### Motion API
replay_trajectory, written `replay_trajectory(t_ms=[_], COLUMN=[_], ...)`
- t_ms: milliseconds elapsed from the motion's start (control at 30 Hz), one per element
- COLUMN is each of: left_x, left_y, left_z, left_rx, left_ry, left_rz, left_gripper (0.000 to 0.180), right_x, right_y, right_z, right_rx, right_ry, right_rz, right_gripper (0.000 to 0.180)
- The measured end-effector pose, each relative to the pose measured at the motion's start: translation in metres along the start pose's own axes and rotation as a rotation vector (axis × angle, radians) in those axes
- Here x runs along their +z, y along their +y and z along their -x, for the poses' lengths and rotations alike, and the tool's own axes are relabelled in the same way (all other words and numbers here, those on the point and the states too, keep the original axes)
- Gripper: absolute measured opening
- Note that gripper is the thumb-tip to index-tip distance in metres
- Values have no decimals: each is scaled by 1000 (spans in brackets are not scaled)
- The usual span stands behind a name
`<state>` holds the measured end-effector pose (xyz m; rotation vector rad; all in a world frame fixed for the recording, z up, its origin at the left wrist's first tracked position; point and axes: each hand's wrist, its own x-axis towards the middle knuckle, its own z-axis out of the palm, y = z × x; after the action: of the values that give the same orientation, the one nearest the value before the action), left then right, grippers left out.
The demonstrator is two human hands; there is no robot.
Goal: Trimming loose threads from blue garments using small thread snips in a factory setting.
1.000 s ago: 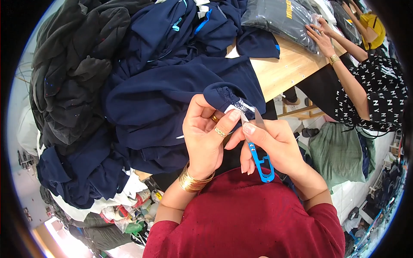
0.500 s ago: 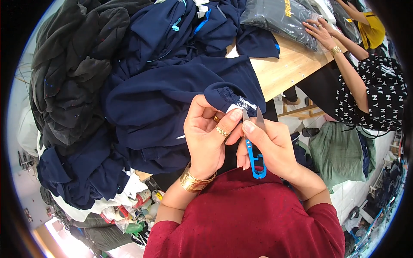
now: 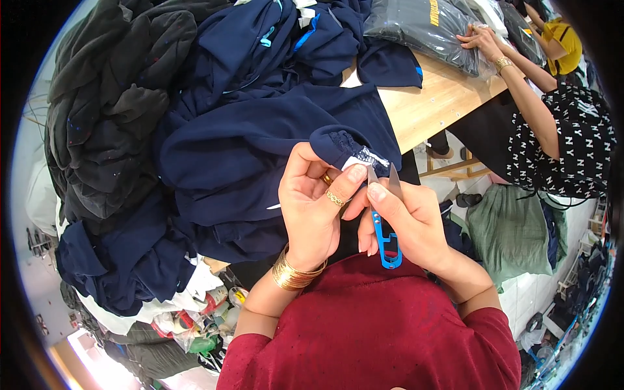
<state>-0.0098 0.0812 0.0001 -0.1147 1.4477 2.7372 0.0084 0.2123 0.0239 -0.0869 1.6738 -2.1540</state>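
Observation:
My left hand (image 3: 313, 209) pinches the hem of a navy blue garment (image 3: 260, 156) where a small white label (image 3: 364, 158) sticks out. Gold rings sit on its fingers and gold bangles on the wrist. My right hand (image 3: 409, 221) holds blue-handled thread snips (image 3: 385, 224), their two metal blades pointing up right beside the label. Both hands are close together in front of my red shirt. The garment spreads over the table toward the upper left.
A heap of dark grey and navy clothes (image 3: 123, 123) covers the left of the wooden table (image 3: 442, 104). At the upper right another person's hands (image 3: 484, 45) rest on bagged dark garments (image 3: 422, 29). Green cloth (image 3: 510, 227) lies on the floor to the right.
The snips have shifted a little within my right hand, the blades now standing beside the label. My left hand keeps its pinch on the hem.

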Motion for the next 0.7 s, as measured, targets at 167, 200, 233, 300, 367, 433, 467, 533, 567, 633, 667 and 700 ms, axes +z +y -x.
replay_trajectory(t_ms=[167, 200, 233, 300, 367, 433, 467, 533, 567, 633, 667, 700], left_x=[-1, -1, -1, -2, 1, 2, 2, 2, 2, 2, 2, 1], left_y=[0, 0, 0, 1, 2, 3, 3, 2, 2, 2, 2, 2], left_z=[0, 0, 0, 0, 0, 1, 1, 0, 0, 0, 0, 0], left_rx=[5, 8, 7, 21, 9, -3, 0, 2, -12, -25, -37, -50], left_ry=[-11, -14, -15, -41, -25, -9, -10, -12, -11, -10, -20, -30], left_rz=[9, 17, 18, 16, 23, 30, 21, 11, 13, 13, 29, 45], left_gripper=[23, 23, 23, 23, 23, 23, 23, 23, 22, 22, 22, 21], right_x=[0, 0, 0, 0, -1, 0, 1, 1, 1, 1, 2, 1], right_y=[1, 1, 1, 2, 6, 8, 9, 7, 6, 11, 12, 12], right_z=[0, 0, 0, 0, 1, 1, 1, 2, 2, 2, 2, 2], right_rx=[-6, -6, 2, 11, 18, -5, -28, -24, -21, -44, -68, -69], right_ry=[-4, -4, -3, -2, 32, 42, 52, 44, 37, 55, 72, 72], right_rz=[12, 12, 18, 23, 1, 3, 4, 35, 65, 53, 40, 40], right_gripper=[38, 38, 37, 37, 31, 31, 30, 33, 36, 33, 30, 30])
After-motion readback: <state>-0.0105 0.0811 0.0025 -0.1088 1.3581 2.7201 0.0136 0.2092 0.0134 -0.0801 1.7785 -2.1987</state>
